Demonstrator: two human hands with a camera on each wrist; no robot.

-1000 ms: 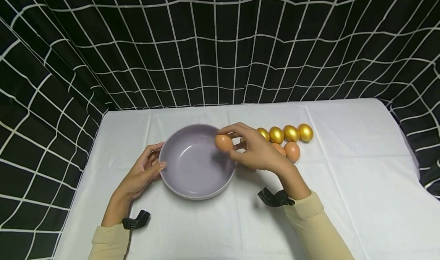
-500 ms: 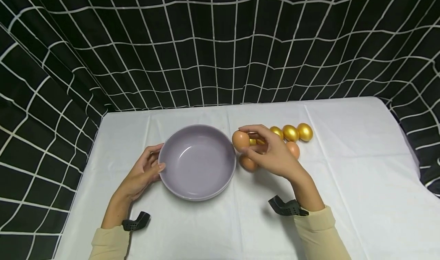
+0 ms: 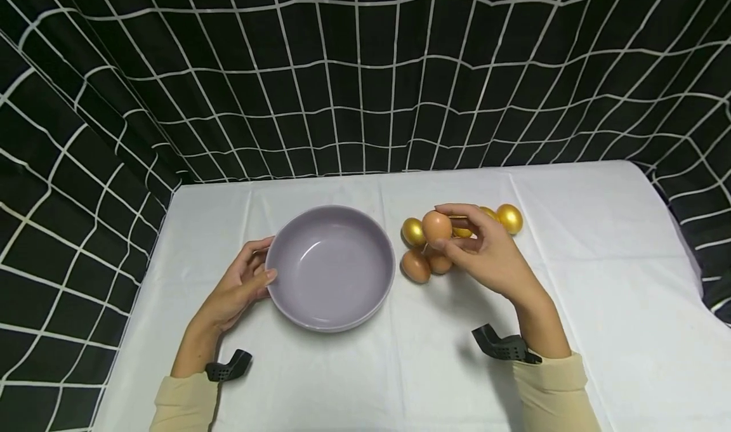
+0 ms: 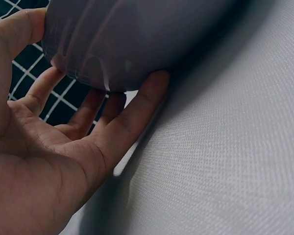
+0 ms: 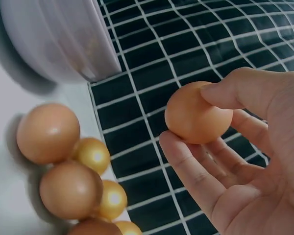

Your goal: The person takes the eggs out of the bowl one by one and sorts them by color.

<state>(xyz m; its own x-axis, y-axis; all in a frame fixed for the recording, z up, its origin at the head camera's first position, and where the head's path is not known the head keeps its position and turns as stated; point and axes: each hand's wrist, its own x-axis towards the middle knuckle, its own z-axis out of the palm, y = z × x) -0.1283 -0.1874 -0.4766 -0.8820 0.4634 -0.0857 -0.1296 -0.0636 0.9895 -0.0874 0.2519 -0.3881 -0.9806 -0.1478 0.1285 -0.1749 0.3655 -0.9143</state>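
Note:
A wide, pale purple bowl (image 3: pixel 331 280) stands on the white cloth, nothing inside it. My left hand (image 3: pixel 235 289) grips its left side, the thumb over the rim and the fingers against the outer wall (image 4: pixel 122 49), as the left wrist view shows. To the right, my right hand (image 3: pixel 485 254) pinches a brown egg (image 3: pixel 436 228) between thumb and fingertips, held up over the other eggs. Below it lie several brown eggs (image 5: pixel 71 190) beside a row of golden eggs (image 3: pixel 510 219). The right hand hides part of both groups in the head view.
A white cloth (image 3: pixel 605 254) covers the table. Behind and on both sides hangs a black curtain with a white grid (image 3: pixel 365 83). One golden egg (image 3: pixel 413 232) lies at the row's left end, a short way from the bowl's right rim.
My right hand has moved right with the brown egg, from over the bowl's right rim to above the egg group. The left hand and bowl stay in place.

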